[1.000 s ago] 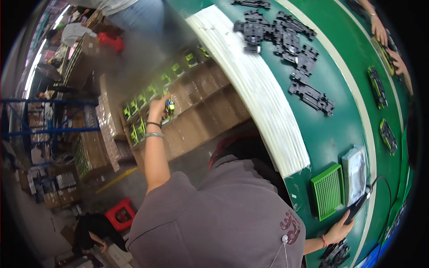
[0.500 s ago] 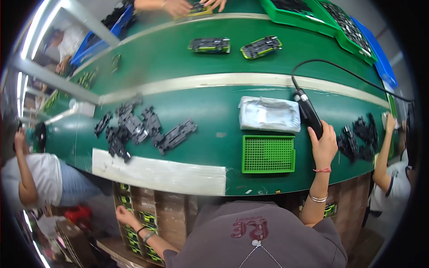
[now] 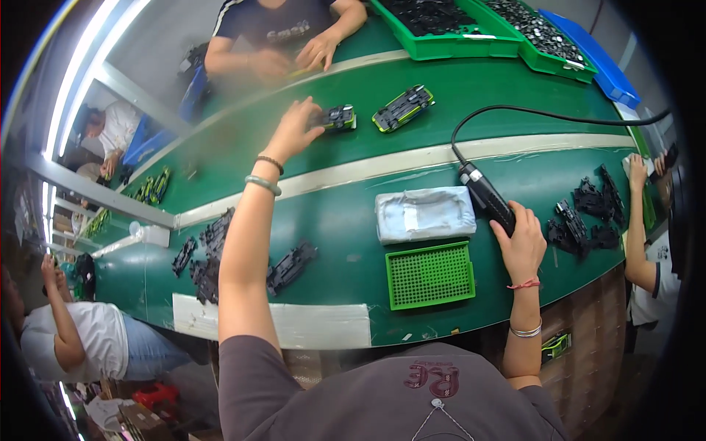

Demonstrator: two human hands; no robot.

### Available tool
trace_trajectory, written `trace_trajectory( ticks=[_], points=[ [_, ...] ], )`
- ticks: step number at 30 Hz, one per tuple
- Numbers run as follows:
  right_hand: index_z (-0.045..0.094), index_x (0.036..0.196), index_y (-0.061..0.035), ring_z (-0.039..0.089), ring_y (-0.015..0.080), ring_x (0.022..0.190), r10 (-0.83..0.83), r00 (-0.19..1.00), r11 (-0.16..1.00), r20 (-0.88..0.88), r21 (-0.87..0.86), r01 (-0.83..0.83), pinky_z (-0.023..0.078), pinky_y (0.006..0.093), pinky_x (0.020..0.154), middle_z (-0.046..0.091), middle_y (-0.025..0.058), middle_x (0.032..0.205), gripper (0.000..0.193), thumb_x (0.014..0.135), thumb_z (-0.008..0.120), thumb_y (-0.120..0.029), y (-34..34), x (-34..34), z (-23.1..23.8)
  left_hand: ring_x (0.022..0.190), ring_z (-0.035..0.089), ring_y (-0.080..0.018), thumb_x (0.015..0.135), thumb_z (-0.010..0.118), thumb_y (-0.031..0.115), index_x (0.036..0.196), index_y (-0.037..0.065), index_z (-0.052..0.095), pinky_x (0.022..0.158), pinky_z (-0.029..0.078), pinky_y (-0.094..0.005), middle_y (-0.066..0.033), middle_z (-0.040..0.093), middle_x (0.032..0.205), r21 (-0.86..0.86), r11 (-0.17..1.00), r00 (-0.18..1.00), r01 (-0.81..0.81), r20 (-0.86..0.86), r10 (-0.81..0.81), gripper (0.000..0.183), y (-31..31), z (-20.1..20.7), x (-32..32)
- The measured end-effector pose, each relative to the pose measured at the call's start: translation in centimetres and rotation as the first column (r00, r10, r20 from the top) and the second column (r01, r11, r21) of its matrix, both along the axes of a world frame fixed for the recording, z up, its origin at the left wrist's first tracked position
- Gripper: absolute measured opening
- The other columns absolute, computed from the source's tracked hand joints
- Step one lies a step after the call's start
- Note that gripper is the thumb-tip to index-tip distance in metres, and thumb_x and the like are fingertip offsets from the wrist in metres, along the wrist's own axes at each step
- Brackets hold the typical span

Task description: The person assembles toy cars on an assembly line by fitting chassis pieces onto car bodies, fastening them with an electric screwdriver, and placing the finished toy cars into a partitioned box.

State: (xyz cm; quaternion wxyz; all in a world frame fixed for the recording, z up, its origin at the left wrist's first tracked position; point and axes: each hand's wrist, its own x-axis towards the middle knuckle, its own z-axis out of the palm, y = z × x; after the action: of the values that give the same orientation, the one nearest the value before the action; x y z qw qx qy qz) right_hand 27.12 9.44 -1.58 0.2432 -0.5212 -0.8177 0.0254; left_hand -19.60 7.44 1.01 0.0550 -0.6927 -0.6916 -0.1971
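Since the preceding frame, the left hand [image 3: 296,126] has moved from the carton below the bench to the far lane. Its thumb and fingers are curved at the left end of an overturned toy car [image 3: 340,117]; whether they have closed on it cannot be told. The right hand [image 3: 523,239] grips a corded black electric screwdriver [image 3: 491,202].

Containers: a green perforated tray [image 3: 430,276] is located on the near lane, just below a plastic-wrapped rectangular bundle [image 3: 425,213]. At the far edge, one green bin [image 3: 463,50] holds black parts [image 3: 434,16]; the adjoining green bin [image 3: 570,70] holds small metallic parts [image 3: 535,31]. A blue bin [image 3: 618,87] stands beside it.

Surface: a pale strip [image 3: 353,162] divides the green workbench [image 3: 346,220]. A second toy car [image 3: 403,109] lies on the far lane. Black chassis parts [image 3: 294,266] lie on the near lane at left.

Room: a co-worker [image 3: 283,26] works opposite; light tubes [image 3: 81,77] run at upper left.
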Motion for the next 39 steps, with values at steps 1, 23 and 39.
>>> trace_trajectory(
  ticks=[1, 23, 39],
  points=[
    [0.055, 0.107, -0.0089, 0.056, 0.0282, 0.084, -0.004, 1.0, 1.0, 0.006, 0.001, 0.004, 0.047, 0.038, 0.068, 0.056, 0.0086, 0.09, 0.042, 0.072, 0.069, -0.028, -0.1, -0.2, 0.1, 0.12, 0.04, -0.0376, 0.075, 0.067, 0.014, 0.108, 0.007, 0.049, 0.103, 0.03, -0.042, -0.0176, 0.05, 0.121, -0.052, 0.999, 1.0, -0.007, 0.021, 0.008, 0.039, 1.2, -0.8, -1.1],
    [0.058, 0.1, -0.0111, 0.057, 0.0255, 0.08, -0.027, 1.0, 1.0, -0.007, 0.008, 0.027, 0.048, 0.0363, 0.065, 0.055, 0.007, 0.084, 0.035, 0.072, 0.07, -0.029, 0.3, 0.4, -0.7, 0.101, 0.05, -0.0337, 0.066, 0.073, 0.01, 0.105, 0.002, 0.054, 0.085, 0.043, -0.0394, -0.0152, 0.053, 0.109, -0.053, 0.944, 0.925, 0.326, 0.227, -0.306, 0.045, -6.9, 1.4, 22.2],
    [0.057, 0.103, -0.0116, 0.056, 0.0248, 0.08, -0.033, 0.999, 0.999, 0.035, 0.0, 0.033, 0.048, 0.0353, 0.065, 0.055, 0.0062, 0.084, 0.038, 0.073, 0.068, -0.031, 0.3, 0.4, -0.6, 0.107, 0.048, -0.0334, 0.073, 0.067, 0.013, 0.113, 0.008, 0.054, 0.09, 0.04, -0.042, -0.0174, 0.049, 0.118, 0.024, 0.916, 0.911, 0.399, 0.102, -0.4, 0.043, -6.3, -1.0, 22.4]
  ],
)
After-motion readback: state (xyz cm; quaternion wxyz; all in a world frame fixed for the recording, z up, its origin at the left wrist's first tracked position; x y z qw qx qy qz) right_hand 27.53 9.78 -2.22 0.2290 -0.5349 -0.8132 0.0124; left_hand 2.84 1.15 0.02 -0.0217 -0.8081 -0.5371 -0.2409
